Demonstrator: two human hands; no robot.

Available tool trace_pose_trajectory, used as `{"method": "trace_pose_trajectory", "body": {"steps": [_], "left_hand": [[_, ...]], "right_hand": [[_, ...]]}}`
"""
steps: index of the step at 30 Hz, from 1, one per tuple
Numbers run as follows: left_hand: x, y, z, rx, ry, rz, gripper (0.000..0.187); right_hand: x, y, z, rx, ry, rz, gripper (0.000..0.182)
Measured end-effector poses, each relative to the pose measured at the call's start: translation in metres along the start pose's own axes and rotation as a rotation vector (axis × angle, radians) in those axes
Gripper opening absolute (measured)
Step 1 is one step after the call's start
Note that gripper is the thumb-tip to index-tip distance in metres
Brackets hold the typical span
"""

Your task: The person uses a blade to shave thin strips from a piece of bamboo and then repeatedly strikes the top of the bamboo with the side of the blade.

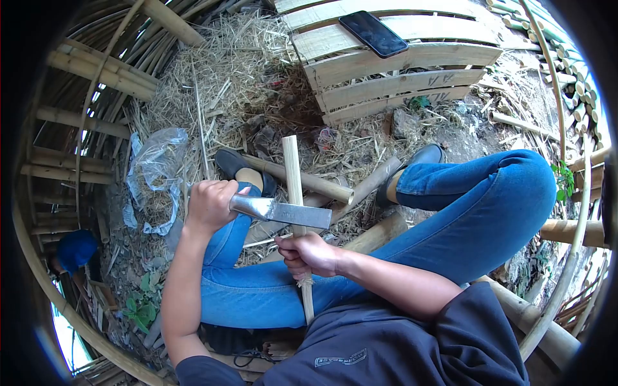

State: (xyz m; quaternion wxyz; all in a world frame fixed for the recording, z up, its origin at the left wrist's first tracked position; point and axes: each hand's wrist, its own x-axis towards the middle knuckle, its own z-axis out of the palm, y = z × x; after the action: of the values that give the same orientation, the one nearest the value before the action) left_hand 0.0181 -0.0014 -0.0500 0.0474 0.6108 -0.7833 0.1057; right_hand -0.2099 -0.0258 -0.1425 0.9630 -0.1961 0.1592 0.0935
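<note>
My left hand [209, 206] grips the handle of a cleaver-like knife [286, 213]. Its flat steel blade points right and lies across a thin pale bamboo strip [291, 170]. My right hand [310, 254] is closed around that strip just below the blade and holds it upright in front of my lap. The strip's lower end runs down past my right hand toward my dark shirt. I sit with legs in blue jeans [476, 206] and dark shoes [233, 162] on straw-covered ground.
A black phone [373, 33] lies on a wooden pallet [393, 67] at the top. Thick bamboo pieces [315, 183] lie under my legs. A clear plastic bag [151, 161] sits at the left, bamboo poles [96, 74] ring the spot, and a blue object [76, 248] is far left.
</note>
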Motion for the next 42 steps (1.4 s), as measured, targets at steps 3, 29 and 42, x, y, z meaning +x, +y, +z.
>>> {"method": "trace_pose_trajectory", "body": {"steps": [3, 29, 42], "left_hand": [[0.002, -0.002, 0.008, -0.011, -0.018, -0.005, 0.030], [-0.004, -0.048, -0.012, 0.117, 0.357, -0.176, 0.034], [0.010, -0.012, 0.000, 0.074, 0.128, -0.014, 0.034]], "right_hand": [[-0.001, 0.002, 0.002, -0.049, 0.053, -0.009, 0.045], [0.006, 0.010, 0.006, -0.073, 0.063, -0.028, 0.043], [-0.003, 0.006, 0.017, -0.083, 0.087, -0.044, 0.047]]}}
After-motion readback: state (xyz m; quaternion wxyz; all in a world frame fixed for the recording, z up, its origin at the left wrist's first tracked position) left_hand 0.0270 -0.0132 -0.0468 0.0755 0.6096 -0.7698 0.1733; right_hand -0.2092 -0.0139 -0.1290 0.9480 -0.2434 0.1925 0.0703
